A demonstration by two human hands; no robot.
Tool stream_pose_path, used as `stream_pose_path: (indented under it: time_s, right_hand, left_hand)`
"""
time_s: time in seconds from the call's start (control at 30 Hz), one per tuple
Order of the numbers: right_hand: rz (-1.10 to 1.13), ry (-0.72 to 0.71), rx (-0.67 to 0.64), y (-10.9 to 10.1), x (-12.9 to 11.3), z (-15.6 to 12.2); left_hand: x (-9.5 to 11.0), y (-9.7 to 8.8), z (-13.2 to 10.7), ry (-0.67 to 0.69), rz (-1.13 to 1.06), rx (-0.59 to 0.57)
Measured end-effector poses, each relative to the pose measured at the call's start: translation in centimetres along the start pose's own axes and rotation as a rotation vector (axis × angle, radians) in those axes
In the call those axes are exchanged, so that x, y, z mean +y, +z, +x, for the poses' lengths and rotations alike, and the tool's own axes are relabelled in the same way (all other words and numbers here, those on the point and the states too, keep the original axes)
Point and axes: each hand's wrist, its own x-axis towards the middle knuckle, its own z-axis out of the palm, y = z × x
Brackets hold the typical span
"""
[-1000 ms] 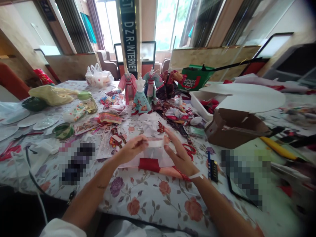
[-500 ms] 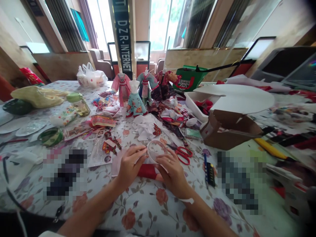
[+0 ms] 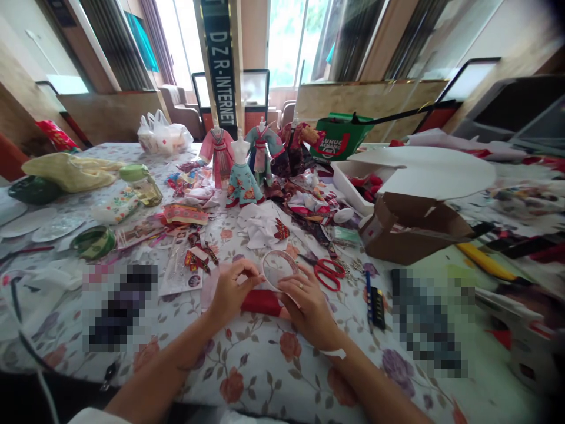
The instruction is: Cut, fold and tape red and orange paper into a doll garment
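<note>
My left hand point(image 3: 233, 291) and my right hand point(image 3: 307, 301) rest close together on the flowered tablecloth point(image 3: 265, 365). Between them stands a thin whitish ring point(image 3: 279, 269), a looped strip held up on its edge. Left fingertips pinch its left side, right fingers curl around its right and lower side. Under both hands lies a red fabric piece point(image 3: 261, 301) on pale fabric. Red-handled scissors point(image 3: 328, 272) lie just right of the ring.
Three small dress forms in doll gowns point(image 3: 241, 168) stand behind, amid fabric scraps and ribbons. An open brown cardboard box point(image 3: 412, 229) and a white round board point(image 3: 430, 171) sit to the right, a green tape roll point(image 3: 93, 241) and jar point(image 3: 141, 182) to the left.
A second ago both hands held a flat white strip up above the table. They came down onto the red fabric, and the strip now stands as a ring between the fingers.
</note>
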Motion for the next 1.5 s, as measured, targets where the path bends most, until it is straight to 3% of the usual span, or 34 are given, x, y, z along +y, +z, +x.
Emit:
stream_pose_path:
  time_s: [0.07,0.17,0.33,0.47,0.57,0.73,0.9,1.03,1.13,1.27,1.37,1.5]
  right_hand:
    - [0.000,0.003,0.005,0.1,0.1,-0.1]
    - [-0.003,-0.007,0.010,0.1,0.2,-0.1]
    - [-0.017,-0.015,0.024,-0.2,0.4,0.0]
    - [-0.106,0.061,0.092,-0.6,0.7,0.3]
    - [-0.125,0.088,0.102,-0.9,0.8,0.6]
    - [-0.053,0.045,-0.008,-1.1,0.5,0.7]
    - [-0.064,0.017,-0.016,-1.1,0.1,0.8]
    - [-0.227,0.093,-0.025,-2.0,1.1,0.8]
    - [-0.419,0.280,-0.058,-3.2,3.4,0.1]
    - [-0.664,0.515,-0.140,-4.4,6.8,-1.5]
    - [-0.785,0.561,-0.166,-4.4,8.1,-2.4]
    - [-0.853,0.531,-0.183,-3.9,8.5,-2.6]
  left_hand:
    - [0.0,0.0,0.0,-0.050,-0.008,0.020]
    - [0.1,-0.3,0.1,-0.067,0.021,-0.044]
    - [0.8,-0.9,0.4,0.005,0.137,-0.120]
    - [1.9,-0.7,0.1,0.071,0.179,-0.185]
    - [2.3,-0.8,-0.3,0.056,0.091,-0.317]
    - [1.7,-1.6,0.0,-0.038,-0.076,-0.512]
    - [1.3,-2.0,0.1,-0.108,-0.227,-0.589]
    - [0.4,-2.3,0.1,-0.194,-0.383,-0.477]
    - [-0.3,-2.7,0.5,-0.221,-0.476,-0.313]
    - [-0.7,-3.2,1.3,-0.207,-0.415,-0.185]
    - [-0.7,-3.3,1.5,-0.191,-0.337,-0.131]
    - [-1.0,-3.2,1.5,-0.173,-0.305,-0.159]
